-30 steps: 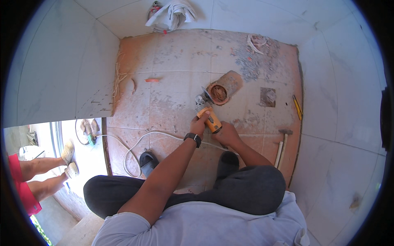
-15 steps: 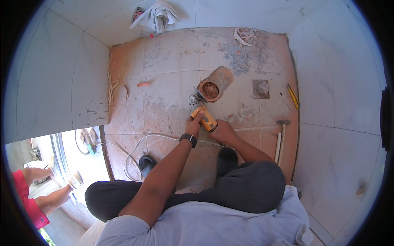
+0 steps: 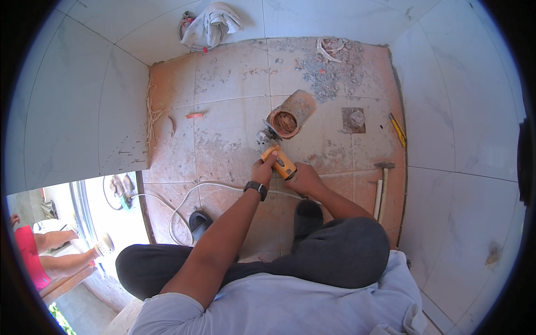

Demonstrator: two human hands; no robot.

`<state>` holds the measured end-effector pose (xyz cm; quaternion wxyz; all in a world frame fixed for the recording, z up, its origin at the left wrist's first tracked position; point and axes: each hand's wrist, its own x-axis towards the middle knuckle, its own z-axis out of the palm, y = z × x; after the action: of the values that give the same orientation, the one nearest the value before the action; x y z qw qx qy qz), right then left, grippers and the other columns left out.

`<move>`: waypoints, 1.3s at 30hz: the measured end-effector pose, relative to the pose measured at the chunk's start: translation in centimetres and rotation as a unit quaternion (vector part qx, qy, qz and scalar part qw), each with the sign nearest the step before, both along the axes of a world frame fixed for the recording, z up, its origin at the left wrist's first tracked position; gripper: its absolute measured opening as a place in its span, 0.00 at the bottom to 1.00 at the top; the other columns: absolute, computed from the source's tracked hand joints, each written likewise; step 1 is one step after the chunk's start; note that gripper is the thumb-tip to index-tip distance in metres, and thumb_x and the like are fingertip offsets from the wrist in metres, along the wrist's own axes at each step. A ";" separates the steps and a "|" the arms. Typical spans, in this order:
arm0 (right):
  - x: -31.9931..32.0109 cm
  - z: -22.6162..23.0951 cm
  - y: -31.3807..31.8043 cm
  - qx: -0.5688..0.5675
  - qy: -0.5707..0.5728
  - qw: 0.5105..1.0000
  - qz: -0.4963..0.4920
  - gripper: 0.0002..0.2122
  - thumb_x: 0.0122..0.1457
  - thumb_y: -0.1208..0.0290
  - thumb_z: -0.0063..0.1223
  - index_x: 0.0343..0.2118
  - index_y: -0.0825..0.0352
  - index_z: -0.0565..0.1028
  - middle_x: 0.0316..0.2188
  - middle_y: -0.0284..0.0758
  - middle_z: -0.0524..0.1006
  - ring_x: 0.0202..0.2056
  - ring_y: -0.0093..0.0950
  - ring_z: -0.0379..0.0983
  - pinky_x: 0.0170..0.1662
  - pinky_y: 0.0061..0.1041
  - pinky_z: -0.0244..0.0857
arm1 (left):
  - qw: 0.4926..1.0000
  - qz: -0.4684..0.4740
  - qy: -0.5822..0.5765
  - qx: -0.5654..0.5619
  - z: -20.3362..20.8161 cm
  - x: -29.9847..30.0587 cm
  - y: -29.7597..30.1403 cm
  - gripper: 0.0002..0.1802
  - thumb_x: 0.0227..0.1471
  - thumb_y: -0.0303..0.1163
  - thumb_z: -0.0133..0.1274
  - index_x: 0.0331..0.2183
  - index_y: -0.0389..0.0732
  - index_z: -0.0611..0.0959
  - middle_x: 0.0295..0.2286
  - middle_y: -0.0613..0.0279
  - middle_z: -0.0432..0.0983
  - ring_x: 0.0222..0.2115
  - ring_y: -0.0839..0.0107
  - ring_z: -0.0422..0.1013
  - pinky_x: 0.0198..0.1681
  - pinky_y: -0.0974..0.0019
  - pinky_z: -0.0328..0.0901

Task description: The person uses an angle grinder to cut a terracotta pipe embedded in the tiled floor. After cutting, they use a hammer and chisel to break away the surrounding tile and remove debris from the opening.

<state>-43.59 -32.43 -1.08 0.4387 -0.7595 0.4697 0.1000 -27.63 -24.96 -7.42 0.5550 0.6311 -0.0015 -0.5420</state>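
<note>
My left hand point(image 3: 261, 172) wraps around the front of a yellow angle grinder point(image 3: 282, 162), with its thumb along the top. My right hand point(image 3: 304, 177) grips the rear end of the same tool. The grinder's metal head and disc point away from me. They sit right at the near left rim of a dusty orange-brown pipe point(image 3: 301, 104), whose round mouth faces me with brown material inside. Whether the disc touches the rim I cannot tell. A white cord point(image 3: 218, 185) runs across the floor from the left and passes behind my left wrist.
Grey rubble point(image 3: 326, 78) lies at the back right. A square drain hole point(image 3: 353, 120) and a yellow-black cutter point(image 3: 398, 130) are to the right, above a hammer point(image 3: 384, 166). A cloth point(image 3: 212, 25) lies at the back wall. Another person's legs point(image 3: 67, 259) show by the left doorway.
My hands and the grinder hold almost the same place at the pipe rim. The other person at the left has shifted a little.
</note>
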 end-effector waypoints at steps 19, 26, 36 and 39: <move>-1.5 0.6 -0.3 0.012 0.013 1.000 0.008 0.28 0.38 0.53 0.71 0.39 0.71 0.79 0.35 0.50 0.82 0.40 0.48 0.81 0.45 0.40 0.74 | 1.000 -0.001 -0.010 0.012 0.4 -1.3 0.2 0.38 0.52 0.50 0.69 0.52 0.27 0.80 0.45 0.55 0.80 0.45 0.68 0.75 0.52 0.64 0.68; -1.5 0.4 -0.2 0.012 0.002 1.000 0.000 0.27 0.39 0.54 0.70 0.39 0.71 0.79 0.35 0.50 0.82 0.40 0.48 0.81 0.45 0.40 0.74 | 0.999 -0.022 -0.035 0.023 0.6 -1.3 0.2 0.37 0.53 0.50 0.67 0.51 0.27 0.81 0.45 0.55 0.80 0.45 0.69 0.74 0.51 0.65 0.67; -2.0 1.4 0.0 0.022 0.021 0.999 -0.007 0.26 0.40 0.55 0.70 0.38 0.70 0.80 0.35 0.50 0.83 0.40 0.48 0.81 0.45 0.41 0.74 | 1.000 -0.026 -0.016 0.007 0.2 -2.0 0.6 0.34 0.56 0.46 0.66 0.52 0.28 0.79 0.45 0.56 0.80 0.46 0.68 0.75 0.52 0.63 0.68; -2.1 1.1 0.0 0.014 0.016 1.000 -0.005 0.25 0.40 0.55 0.70 0.38 0.70 0.80 0.35 0.50 0.83 0.40 0.49 0.81 0.45 0.41 0.74 | 1.000 -0.028 -0.014 0.001 0.1 -2.0 0.6 0.34 0.56 0.46 0.66 0.52 0.27 0.79 0.45 0.56 0.80 0.46 0.67 0.75 0.52 0.63 0.68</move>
<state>-45.69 -32.40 0.01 0.4420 -0.7493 0.4793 0.1160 -29.64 -24.36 -7.33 0.5390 0.6389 -0.0263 -0.5483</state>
